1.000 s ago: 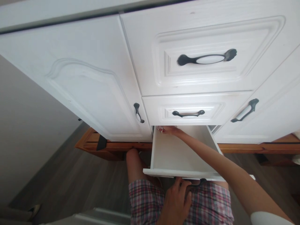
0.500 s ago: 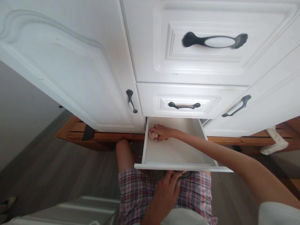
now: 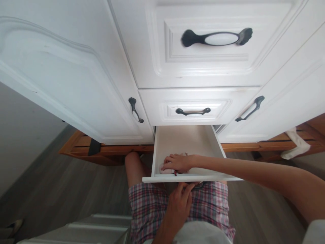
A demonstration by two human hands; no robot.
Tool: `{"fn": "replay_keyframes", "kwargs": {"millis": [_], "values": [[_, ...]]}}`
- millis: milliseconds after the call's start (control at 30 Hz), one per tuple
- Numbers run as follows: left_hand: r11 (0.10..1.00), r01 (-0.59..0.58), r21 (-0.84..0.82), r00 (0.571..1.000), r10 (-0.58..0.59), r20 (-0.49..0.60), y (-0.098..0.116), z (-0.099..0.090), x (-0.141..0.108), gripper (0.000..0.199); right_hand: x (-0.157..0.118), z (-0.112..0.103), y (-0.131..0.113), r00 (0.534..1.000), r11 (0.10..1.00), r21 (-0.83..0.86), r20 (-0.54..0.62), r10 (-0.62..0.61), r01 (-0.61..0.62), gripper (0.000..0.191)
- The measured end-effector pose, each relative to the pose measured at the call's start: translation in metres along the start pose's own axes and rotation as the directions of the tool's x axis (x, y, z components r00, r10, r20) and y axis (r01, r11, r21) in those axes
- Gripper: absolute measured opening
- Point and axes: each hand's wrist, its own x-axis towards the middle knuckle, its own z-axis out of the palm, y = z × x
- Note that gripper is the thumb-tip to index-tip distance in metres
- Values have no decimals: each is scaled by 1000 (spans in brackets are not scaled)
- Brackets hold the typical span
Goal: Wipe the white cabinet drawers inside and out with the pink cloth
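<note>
A white drawer (image 3: 146, 179) is pulled out at the bottom of the cabinet. Inside it, my right hand (image 3: 179, 162) is closed over a crumpled pale pink cloth (image 3: 166, 169) with a bit of red, pressed on the drawer floor near the front left corner. My left hand (image 3: 179, 201) reaches up from my lap to the outside of the drawer front, its fingers curled at the dark drawer handle (image 3: 199, 185), which is partly hidden by the fingers and the front edge.
Above the drawer is a closed drawer front with a dark handle (image 3: 193, 112). White cabinet doors (image 3: 63, 88) flank it. A wooden base (image 3: 124, 148) runs below, with a pale cloth (image 3: 296, 145) hanging at the right. White ridged furniture (image 3: 99, 227) stands at lower left.
My right hand has drawn the cloth from the left side of the drawer floor toward the front edge. My left hand stays at the handle. The view has shifted slightly.
</note>
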Motion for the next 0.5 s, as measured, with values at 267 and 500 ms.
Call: {"fn": "replay_keyframes", "kwargs": {"millis": [267,500], "values": [[1000,-23,-11,999,23,-35,-5,10,-3,47,-78,12,8,993,998,-42,-109,39,-44,55],[1000,-19,-21,1000,19,9,-6,7,-4,49,-89,20,18,994,997,-69,-104,20,-27,64]]}}
